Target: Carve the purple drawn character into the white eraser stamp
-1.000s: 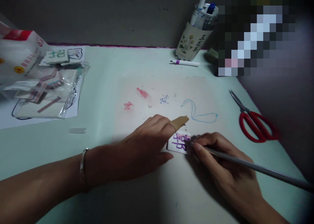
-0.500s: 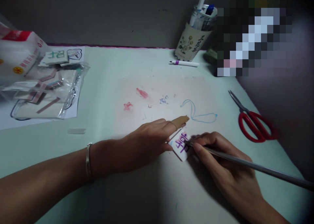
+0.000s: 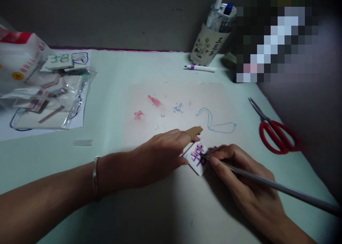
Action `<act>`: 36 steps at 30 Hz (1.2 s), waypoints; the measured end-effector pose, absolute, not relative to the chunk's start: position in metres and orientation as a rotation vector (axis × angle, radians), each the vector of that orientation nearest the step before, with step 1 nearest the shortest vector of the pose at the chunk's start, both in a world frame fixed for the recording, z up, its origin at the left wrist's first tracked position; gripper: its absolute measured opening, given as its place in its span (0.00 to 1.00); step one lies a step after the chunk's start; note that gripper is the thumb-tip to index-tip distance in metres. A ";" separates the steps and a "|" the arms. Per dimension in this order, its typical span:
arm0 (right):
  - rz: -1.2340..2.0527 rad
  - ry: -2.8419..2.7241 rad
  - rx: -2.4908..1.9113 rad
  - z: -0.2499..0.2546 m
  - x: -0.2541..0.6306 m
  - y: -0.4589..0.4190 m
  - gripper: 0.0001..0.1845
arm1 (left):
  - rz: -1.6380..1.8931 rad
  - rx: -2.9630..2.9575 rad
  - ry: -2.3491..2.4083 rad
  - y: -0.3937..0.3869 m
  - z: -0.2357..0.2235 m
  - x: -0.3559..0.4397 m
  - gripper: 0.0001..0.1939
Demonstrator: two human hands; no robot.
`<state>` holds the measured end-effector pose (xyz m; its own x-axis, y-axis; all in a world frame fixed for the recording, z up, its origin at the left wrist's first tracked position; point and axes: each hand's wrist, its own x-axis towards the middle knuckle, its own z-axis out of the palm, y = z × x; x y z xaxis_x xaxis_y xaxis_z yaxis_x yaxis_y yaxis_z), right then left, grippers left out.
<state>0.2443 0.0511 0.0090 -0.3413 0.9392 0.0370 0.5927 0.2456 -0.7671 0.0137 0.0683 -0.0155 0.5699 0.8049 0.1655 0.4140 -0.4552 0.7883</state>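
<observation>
A small white block with purple character strokes on its top lies on the pale mat. My left hand rests flat beside it, fingers closed against the block's left edge, a tan plaster on the forefinger. My right hand pinches a long thin grey tool like a pen, with its tip on the block's top face.
Red-handled scissors lie at the right. A jar of pens and a white marker stand at the back. A clear plastic bag of pieces and a white packet sit at the left. A blue line is drawn on the mat.
The block was turned from lying square to tilted on a diagonal between the first and middle frames. Both hands have stayed almost still since, the tool tip shifting slightly on the block.
</observation>
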 end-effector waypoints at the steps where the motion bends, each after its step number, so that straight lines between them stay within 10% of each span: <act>1: 0.914 -2.025 -1.397 0.009 0.244 0.051 0.09 | 0.699 2.085 0.971 0.068 -0.015 0.014 0.39; 29: 0.914 -2.017 -1.402 0.010 0.238 0.051 0.09 | 0.525 2.113 1.102 0.061 -0.003 0.019 0.47; 36: 0.985 -2.020 -1.389 0.011 0.240 0.051 0.10 | 0.519 2.156 1.083 0.063 -0.001 0.013 0.31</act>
<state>0.2404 0.0508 0.0114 -0.3589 0.9334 -0.0015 0.5762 0.2203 -0.7871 0.0130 0.0634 -0.0005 0.5780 0.8143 0.0532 0.5520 -0.4381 0.7095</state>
